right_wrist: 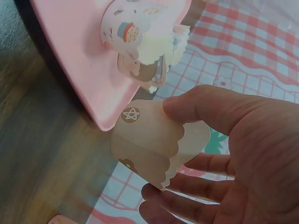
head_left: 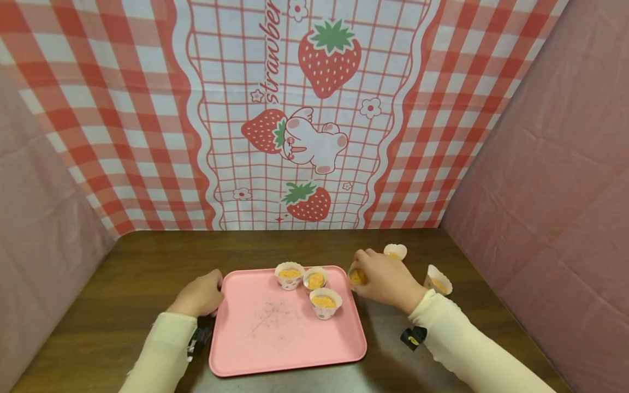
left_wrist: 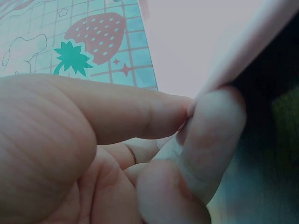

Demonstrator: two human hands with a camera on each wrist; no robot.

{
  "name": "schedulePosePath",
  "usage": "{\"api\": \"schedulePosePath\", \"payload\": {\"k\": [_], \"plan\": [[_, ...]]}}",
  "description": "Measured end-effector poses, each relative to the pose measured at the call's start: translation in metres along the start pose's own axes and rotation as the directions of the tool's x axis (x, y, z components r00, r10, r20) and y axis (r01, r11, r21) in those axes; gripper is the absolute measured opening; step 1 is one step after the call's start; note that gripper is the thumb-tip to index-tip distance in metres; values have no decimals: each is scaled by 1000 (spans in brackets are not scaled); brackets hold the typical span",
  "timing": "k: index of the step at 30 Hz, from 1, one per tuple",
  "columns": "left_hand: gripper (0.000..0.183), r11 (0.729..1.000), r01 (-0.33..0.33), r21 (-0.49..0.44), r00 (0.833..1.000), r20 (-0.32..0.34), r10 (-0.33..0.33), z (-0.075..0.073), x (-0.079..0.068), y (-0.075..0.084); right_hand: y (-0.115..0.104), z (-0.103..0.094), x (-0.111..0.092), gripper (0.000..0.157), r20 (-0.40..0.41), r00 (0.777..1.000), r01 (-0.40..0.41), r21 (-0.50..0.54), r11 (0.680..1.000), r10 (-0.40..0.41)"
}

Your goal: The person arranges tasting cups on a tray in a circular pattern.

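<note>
A pink tray [head_left: 245, 338] lies on the table. My left hand [head_left: 199, 295] pinches its left rim between thumb and fingers, as the left wrist view shows close up. Beside the tray's right edge, my right hand [head_left: 388, 278] grips a paper baking cup [right_wrist: 147, 140] by its scalloped rim. Yellow-orange filling shows inside that cup in the head view. Three more patterned paper cups stand on the tray's right half: a back one [head_left: 290, 282], a middle one [head_left: 315, 279] and a front one [head_left: 326, 311], each with similar yellow-orange filling.
Two other filled paper cups sit on the brown table [head_left: 162, 256] to the right: one behind my right hand [head_left: 395, 251], one by my right wrist [head_left: 439, 285]. A strawberry-print cloth [head_left: 314, 136] hangs at the back, with pink curtains on both sides.
</note>
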State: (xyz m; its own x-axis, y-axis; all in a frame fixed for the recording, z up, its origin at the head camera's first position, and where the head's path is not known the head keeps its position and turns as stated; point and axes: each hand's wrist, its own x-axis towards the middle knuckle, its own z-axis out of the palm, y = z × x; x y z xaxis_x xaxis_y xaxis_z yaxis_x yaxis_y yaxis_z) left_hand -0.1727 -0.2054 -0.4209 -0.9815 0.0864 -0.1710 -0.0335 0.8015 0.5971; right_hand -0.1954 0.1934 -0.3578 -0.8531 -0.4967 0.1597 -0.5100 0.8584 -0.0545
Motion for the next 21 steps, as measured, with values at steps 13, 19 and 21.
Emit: {"api": "schedulePosePath", "payload": {"k": [13,19,21], "plan": [[12,1000,6,-5,1000,-1,-6,0,0,0,-13,-4,-1,40,-25,999,20,6,1000,-20],[12,1000,6,-8,1000,-5,-6,0,0,1,-22,-5,0,38,-33,999,26,13,1000,-25],[12,1000,5,-8,1000,-7,-5,0,0,0,-26,-5,0,40,-38,999,31,9,999,-31]]}}
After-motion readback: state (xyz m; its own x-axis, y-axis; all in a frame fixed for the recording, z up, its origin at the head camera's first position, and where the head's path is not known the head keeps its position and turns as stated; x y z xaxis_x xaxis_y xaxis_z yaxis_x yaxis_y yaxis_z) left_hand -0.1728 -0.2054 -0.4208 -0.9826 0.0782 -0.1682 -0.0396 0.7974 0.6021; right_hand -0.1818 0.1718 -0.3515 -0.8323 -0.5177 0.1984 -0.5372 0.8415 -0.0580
